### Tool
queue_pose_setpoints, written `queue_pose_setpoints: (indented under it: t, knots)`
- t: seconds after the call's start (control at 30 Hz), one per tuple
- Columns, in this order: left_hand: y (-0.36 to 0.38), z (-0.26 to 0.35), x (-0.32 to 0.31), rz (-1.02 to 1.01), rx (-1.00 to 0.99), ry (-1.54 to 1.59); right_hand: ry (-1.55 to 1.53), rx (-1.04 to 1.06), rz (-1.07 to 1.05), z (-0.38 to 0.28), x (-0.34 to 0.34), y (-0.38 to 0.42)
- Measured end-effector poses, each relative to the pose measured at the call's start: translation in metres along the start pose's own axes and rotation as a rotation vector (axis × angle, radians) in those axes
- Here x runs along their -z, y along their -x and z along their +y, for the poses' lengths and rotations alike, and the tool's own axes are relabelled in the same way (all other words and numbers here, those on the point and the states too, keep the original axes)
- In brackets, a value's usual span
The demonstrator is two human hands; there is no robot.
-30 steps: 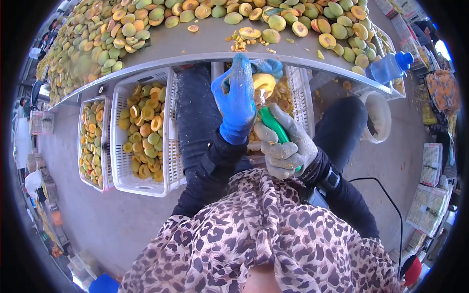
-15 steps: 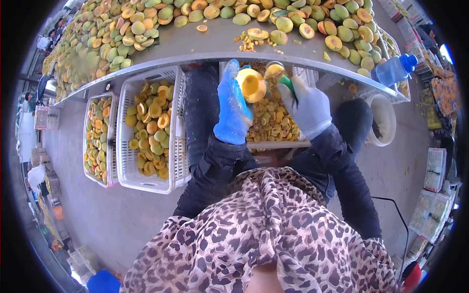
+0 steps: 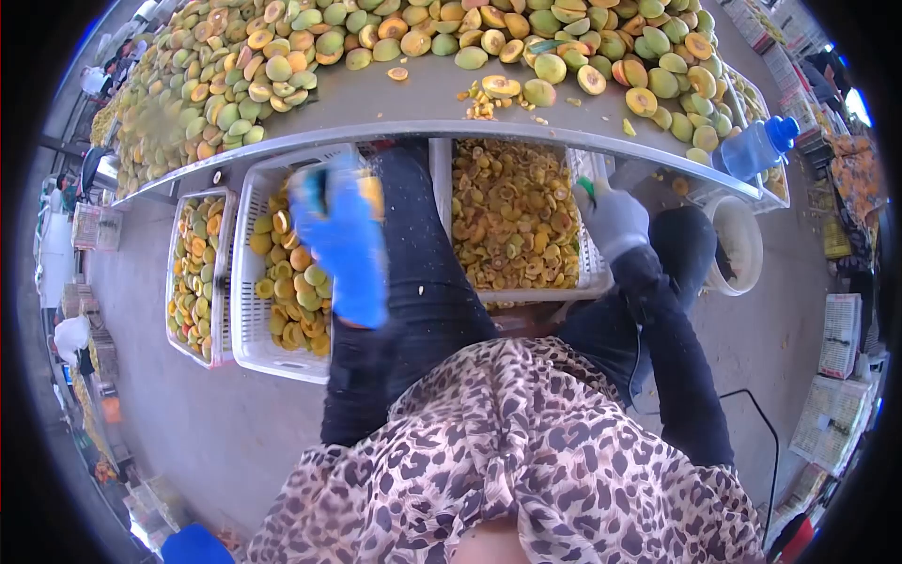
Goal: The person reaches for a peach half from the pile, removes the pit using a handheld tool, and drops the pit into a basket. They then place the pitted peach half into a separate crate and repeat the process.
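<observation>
My left hand (image 3: 343,246), in a blue glove and smeared by motion, is over the right side of a white crate (image 3: 282,362) of hollowed peach halves (image 3: 291,282). A yellow-orange peach half (image 3: 374,195) shows at the glove's right edge, held by the fingers. My right hand (image 3: 613,221), in a pale grey glove, is closed around a green-handled pitting spoon (image 3: 586,186); its working end is hard to make out. That hand is at the right edge of a crate of yellow-brown scraps (image 3: 512,226) between my knees.
A metal table (image 3: 395,99) across the front bears many peach halves (image 3: 282,68) and small yellow bits (image 3: 484,105). A blue water bottle (image 3: 756,148) lies at its right corner. Below stand a white bucket (image 3: 742,244) and, far left, another full crate (image 3: 225,282).
My left hand has swung left with the peach half, from above the scraps to over the crate of halves. My right hand has moved slightly right and down, still gripping the spoon.
</observation>
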State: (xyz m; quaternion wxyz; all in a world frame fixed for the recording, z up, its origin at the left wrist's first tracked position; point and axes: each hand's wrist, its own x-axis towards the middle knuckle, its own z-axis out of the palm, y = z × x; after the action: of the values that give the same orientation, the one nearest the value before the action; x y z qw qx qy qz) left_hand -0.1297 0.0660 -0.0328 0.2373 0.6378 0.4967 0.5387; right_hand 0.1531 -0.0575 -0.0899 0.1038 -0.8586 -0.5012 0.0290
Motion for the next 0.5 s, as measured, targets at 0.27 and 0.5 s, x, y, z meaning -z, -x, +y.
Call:
queue_pose_setpoints:
  t: [0.27,0.5]
  knots:
    - [-0.064,-0.025,-0.16,-0.306,-0.357,-0.308,-0.313,0.106,-0.11,-0.029,-0.031,0.022]
    - [-0.069,-0.034,-0.258,-0.649,-0.457,-0.552,-0.544,0.177,-0.05,-0.022,-0.017,0.033]
